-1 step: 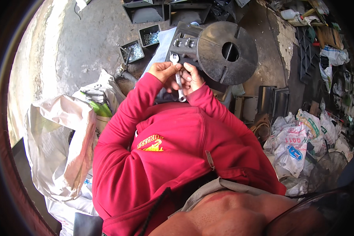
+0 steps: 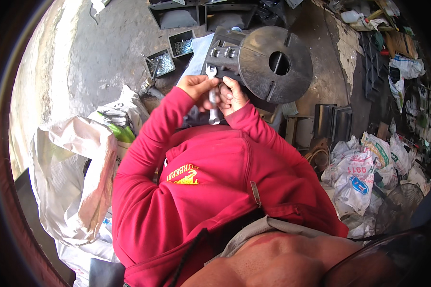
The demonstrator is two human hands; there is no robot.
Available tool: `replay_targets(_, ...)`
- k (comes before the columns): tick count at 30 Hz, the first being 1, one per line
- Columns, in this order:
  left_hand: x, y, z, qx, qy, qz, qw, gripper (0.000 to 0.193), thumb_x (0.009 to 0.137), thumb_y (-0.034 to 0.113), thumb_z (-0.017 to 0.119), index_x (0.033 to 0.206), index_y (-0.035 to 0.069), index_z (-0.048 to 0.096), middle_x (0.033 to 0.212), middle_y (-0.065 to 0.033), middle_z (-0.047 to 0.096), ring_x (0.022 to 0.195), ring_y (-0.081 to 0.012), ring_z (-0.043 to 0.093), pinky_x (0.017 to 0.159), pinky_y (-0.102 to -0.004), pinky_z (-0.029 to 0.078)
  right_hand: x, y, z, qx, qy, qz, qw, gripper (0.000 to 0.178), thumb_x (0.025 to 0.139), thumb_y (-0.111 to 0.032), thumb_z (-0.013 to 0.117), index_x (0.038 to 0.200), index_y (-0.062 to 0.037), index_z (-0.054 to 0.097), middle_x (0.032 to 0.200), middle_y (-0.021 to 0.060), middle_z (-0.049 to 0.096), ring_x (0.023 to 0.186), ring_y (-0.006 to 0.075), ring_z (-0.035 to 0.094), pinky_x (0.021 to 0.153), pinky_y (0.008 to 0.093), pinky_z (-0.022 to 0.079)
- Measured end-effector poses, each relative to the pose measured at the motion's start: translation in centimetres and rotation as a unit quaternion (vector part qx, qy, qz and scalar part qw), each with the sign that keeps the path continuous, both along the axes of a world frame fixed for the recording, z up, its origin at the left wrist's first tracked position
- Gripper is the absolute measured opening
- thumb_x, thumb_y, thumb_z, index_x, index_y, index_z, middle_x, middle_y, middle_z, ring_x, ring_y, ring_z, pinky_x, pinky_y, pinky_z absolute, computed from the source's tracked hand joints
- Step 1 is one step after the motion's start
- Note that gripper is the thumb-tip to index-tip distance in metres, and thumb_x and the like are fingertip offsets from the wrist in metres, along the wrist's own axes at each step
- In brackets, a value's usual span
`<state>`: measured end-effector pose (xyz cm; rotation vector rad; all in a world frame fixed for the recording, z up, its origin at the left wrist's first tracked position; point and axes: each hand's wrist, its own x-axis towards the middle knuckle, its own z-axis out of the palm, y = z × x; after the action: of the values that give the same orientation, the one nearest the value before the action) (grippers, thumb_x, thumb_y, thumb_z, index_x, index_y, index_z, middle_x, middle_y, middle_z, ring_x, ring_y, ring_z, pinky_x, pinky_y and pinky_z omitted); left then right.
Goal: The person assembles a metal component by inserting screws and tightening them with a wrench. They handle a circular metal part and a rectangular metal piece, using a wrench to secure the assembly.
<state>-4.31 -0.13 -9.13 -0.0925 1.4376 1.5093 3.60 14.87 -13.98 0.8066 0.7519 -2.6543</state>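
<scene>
My left hand [image 2: 199, 89] is closed around a silver combination wrench [image 2: 213, 98], thumb laid over its upper shaft. The wrench's open jaw points away from me and its ring end hangs toward my body. Close beside it on the right, my right hand [image 2: 233, 97] has curled fingers with thumb and forefinger pinched; what lies between them is too small to make out. Just beyond both hands is a dark machine part with a large round slotted disc [image 2: 258, 64] that has a hole in its middle. Small metal rollers [image 2: 229, 51] sit left of the disc.
Two black bins [image 2: 181, 44] of small screws stand to the left, with a hammer-like tool [image 2: 153, 67] against one. Larger dark trays [image 2: 177, 16] lie farther off. White sacks [image 2: 76, 177] flank me left, plastic bags [image 2: 354, 177] right. A fan guard [image 2: 404, 198] is at lower right.
The wrench has turned slightly in my left hand, its ring end swinging a little left. My right hand has hardly moved.
</scene>
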Motion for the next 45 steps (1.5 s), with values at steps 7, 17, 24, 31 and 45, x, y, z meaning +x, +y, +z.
replay_targets(7,-4.6,-2.2,1.0,-0.042,0.123,-0.159,0.979,0.028,0.090,0.032,0.064,0.079,0.006,0.064,0.060,-0.0023,0.063,0.041,-0.0062,0.050,0.037,-0.0216,0.037,-1.0,0.4,0.2,-0.043,0.047,0.011,0.998,0.028,0.093,-0.028,0.055,0.102,-0.0022,0.056,0.049,-0.0083,0.033,0.041,0.0040,0.028,0.039,0.0204,0.025)
replay_targets(17,0.4,0.9,-0.6,0.032,-0.013,0.046,0.998,0.031,0.092,0.034,0.059,0.090,0.003,0.064,0.072,-0.0079,0.068,0.051,-0.0140,0.063,0.041,-0.0248,0.048,-0.8,-0.2,1.4,0.055,-0.022,-0.009,0.998,0.038,0.088,-0.037,0.060,0.061,-0.0158,0.044,0.049,-0.0063,0.035,0.044,0.0058,0.033,0.044,0.0202,0.031)
replay_targets(24,-3.7,-1.0,-0.6,0.014,0.015,-0.115,0.993,0.031,0.092,0.033,0.061,0.085,0.003,0.065,0.069,-0.0085,0.067,0.041,-0.0109,0.055,0.037,-0.0237,0.043,-0.9,0.1,-0.5,-0.045,0.049,-0.021,0.998,0.024,0.091,-0.029,0.056,0.080,-0.0090,0.048,0.049,-0.0071,0.033,0.040,0.0047,0.028,0.038,0.0197,0.026)
replay_targets(31,-6.8,-1.1,0.1,-0.057,0.082,-0.229,0.968,0.032,0.088,0.035,0.066,0.078,0.004,0.067,0.059,-0.0060,0.064,0.036,-0.0079,0.049,0.034,-0.0217,0.037,-0.8,0.4,-0.4,-0.072,0.060,-0.011,0.996,0.024,0.092,-0.027,0.055,0.097,-0.0043,0.053,0.049,-0.0076,0.032,0.041,0.0043,0.028,0.038,0.0200,0.023)
replay_targets(45,-10.6,-2.3,4.1,-0.104,0.320,-0.386,0.859,0.035,0.086,0.037,0.067,0.076,0.004,0.068,0.055,-0.0008,0.056,0.048,-0.0078,0.050,0.046,-0.0253,0.038,-1.3,0.1,1.1,-0.059,0.061,0.072,0.994,0.043,0.091,-0.034,0.056,0.056,-0.0162,0.038,0.044,-0.0069,0.026,0.037,0.0049,0.024,0.038,0.0209,0.021)
